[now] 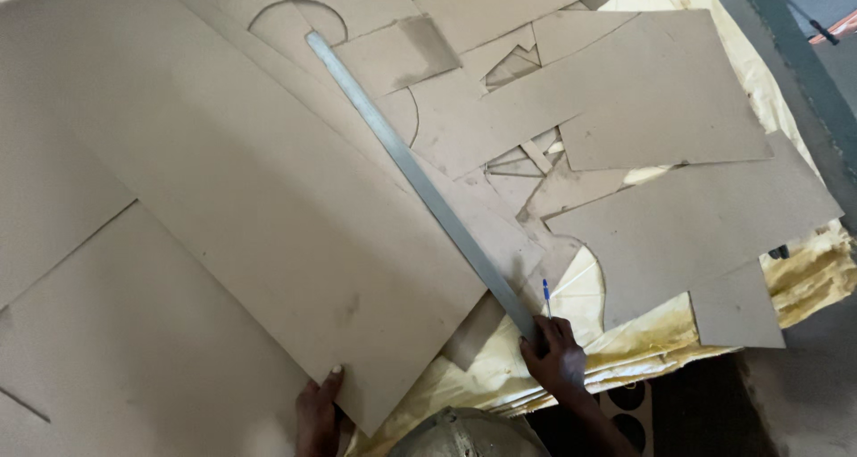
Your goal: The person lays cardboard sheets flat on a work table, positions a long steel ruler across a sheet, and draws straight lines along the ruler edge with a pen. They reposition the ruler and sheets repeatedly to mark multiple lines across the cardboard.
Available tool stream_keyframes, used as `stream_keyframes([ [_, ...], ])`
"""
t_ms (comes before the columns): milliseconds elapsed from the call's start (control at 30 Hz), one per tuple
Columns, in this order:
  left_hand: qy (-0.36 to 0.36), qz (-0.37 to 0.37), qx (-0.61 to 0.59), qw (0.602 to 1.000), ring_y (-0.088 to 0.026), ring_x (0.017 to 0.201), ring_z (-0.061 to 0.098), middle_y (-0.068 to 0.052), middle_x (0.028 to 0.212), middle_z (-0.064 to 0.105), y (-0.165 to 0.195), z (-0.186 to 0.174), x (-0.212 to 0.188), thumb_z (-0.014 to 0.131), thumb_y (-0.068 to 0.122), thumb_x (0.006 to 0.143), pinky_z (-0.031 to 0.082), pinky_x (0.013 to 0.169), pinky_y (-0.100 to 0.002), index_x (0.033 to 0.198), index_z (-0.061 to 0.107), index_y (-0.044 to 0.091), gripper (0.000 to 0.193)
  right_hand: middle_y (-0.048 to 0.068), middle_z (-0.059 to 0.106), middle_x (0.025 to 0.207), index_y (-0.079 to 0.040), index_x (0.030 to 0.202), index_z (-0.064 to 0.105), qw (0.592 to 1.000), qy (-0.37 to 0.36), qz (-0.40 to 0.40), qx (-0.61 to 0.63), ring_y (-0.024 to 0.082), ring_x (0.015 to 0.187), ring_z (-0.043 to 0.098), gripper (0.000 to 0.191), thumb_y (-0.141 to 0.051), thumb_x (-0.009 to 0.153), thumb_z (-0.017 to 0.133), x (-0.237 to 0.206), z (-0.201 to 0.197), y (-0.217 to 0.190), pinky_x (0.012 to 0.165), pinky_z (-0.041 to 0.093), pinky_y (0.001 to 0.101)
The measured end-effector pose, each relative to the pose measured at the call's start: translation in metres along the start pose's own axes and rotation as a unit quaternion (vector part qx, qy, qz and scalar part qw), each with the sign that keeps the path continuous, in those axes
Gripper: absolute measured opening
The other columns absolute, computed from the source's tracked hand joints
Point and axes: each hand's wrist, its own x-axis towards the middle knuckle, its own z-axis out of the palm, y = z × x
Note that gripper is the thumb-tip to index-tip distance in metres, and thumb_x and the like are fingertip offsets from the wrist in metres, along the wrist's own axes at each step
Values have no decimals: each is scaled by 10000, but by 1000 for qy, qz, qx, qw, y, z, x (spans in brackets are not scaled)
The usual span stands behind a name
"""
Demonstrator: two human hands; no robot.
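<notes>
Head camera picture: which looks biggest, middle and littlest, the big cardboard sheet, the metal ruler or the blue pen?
1. Big cardboard sheet, by far the largest.
2. Metal ruler, long but thin.
3. Blue pen, smallest; only its tip shows above the right hand, so its full length is hidden.

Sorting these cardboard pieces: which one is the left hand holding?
The big rectangular cardboard sheet under the metal ruler: the left hand grips its near corner. The cut scraps lie beyond, untouched.

Head camera looks steeply down (from close above) onto overlapping cardboard sheets [268, 207].
</notes>
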Motion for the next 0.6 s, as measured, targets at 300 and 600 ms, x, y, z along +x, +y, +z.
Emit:
stream_keyframes([
  [300,-64,23,-124,990,-321,1004,596,-171,1107,630,-13,5,-16,608,326,985,517,782,-464,1319,551,-53,509,129,689,983,-81,1152,695,993,-39,52,95,274,756,689,413,-190,765,789,-11,-14,-16,670,570,391],
  [600,-59,165,-51,983,-212,764,658,-141,950,692,-68,-73,22,670,351,966,554,606,-372,1187,667,-39,448,135,614,935,-78,1096,582,989,-25,-141,-46,556,1090,572,390,-263,804,762,-158,-59,22,892,500,563],
])
